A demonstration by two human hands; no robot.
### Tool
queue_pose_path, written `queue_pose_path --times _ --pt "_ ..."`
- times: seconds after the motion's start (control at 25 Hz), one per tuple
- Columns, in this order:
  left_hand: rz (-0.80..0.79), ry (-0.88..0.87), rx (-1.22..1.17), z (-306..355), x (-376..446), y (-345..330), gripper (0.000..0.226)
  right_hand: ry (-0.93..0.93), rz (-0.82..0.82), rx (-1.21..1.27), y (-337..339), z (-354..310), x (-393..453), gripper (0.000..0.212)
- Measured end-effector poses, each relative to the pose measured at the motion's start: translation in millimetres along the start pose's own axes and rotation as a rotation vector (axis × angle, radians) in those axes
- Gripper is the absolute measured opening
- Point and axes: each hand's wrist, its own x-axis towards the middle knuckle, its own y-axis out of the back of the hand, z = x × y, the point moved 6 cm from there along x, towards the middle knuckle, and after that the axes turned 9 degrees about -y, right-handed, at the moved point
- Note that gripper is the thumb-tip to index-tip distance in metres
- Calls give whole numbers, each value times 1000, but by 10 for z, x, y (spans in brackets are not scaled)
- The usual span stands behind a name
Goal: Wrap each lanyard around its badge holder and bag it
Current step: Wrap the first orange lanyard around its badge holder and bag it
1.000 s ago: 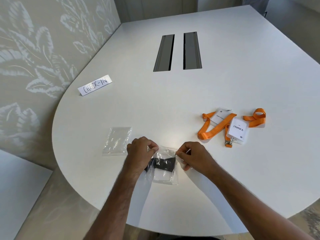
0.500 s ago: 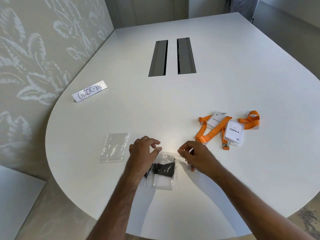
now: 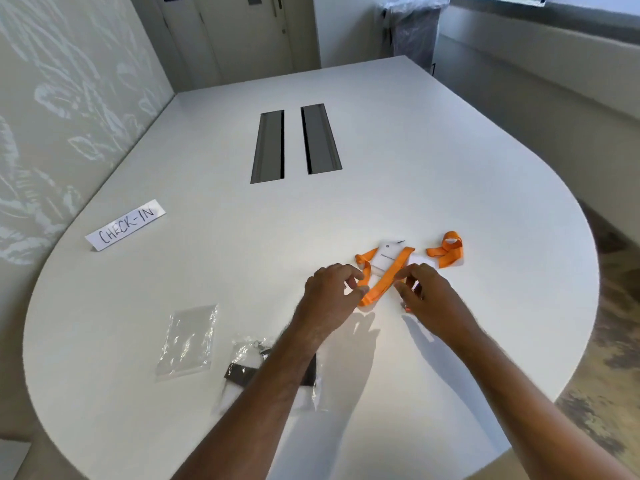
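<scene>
Head view. Both hands reach for the orange lanyards (image 3: 386, 277) lying with two white badge holders on the white worktop (image 3: 485, 188), well beyond the near edge. The left hand (image 3: 330, 292) hovers at the near loop of the strap, its grip narrow, thumb and forefinger almost meeting, holding nothing that can be seen. The right hand (image 3: 427, 292) covers the nearer badge holder (image 3: 417, 260); its fingers are curled and apart, and whether they touch the card cannot be told. The farther badge holder (image 3: 387, 256) lies under a diagonal run of strap, and a separate orange coil (image 3: 446, 249) rests just beyond.

Nearer the body, a sealed bag holding a black-lanyard badge (image 3: 242, 370) lies partly under the left forearm, and an empty clear bag (image 3: 188, 339) waits just to its left.

Judged step: picking up the next set. The straps cross, so it would be wise to lift one holder first and draw its own strap free before winding. Flat, snug turns across the card should keep the bundle slim enough for the bag.
</scene>
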Motion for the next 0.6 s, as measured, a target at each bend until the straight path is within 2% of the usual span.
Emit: queue_pose_path --times 0.12,0.24,0.48,0.6 --pt "-69 -31 -16 285 182 -312 33 -59 58 -46 181 295 -3 26" --pt "-88 -70 71 482 293 -653 48 -150 38 -67 227 537 -34 40" --pt "-100 -8 213 522 452 -1010 69 -264 -10 75 235 608 -1 37" --pt "-164 64 121 514 454 -1153 75 -315 -42 108 234 609 -23 34"
